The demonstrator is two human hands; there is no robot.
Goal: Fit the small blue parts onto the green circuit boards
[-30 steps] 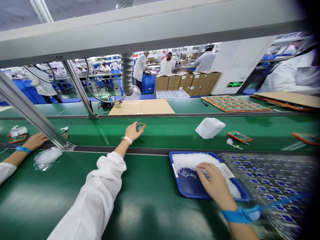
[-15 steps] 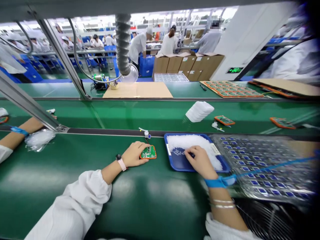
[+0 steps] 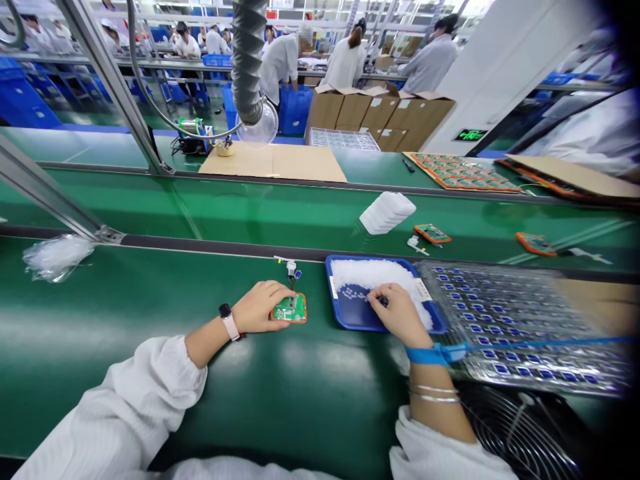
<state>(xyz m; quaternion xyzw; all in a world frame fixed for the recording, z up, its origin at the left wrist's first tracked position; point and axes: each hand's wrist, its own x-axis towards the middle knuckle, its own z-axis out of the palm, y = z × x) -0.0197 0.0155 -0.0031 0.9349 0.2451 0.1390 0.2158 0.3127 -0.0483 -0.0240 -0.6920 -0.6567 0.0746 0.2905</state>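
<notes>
The blue tray (image 3: pixel 353 316) under the right hand's (image 3: pixel 399 313) fingers could tip if the wrist bumps its rim. The left hand's (image 3: pixel 257 309) fingers hold the green board (image 3: pixel 296 309) by its left end; a tug could pull its thin wires (image 3: pixel 293 284) loose. The right fingers pinch close; I cannot tell if they hold any white beads (image 3: pixel 370 271). The tray looks like smooth plastic, the board flat with round corners, the beads tiny and heaped like snow.
</notes>
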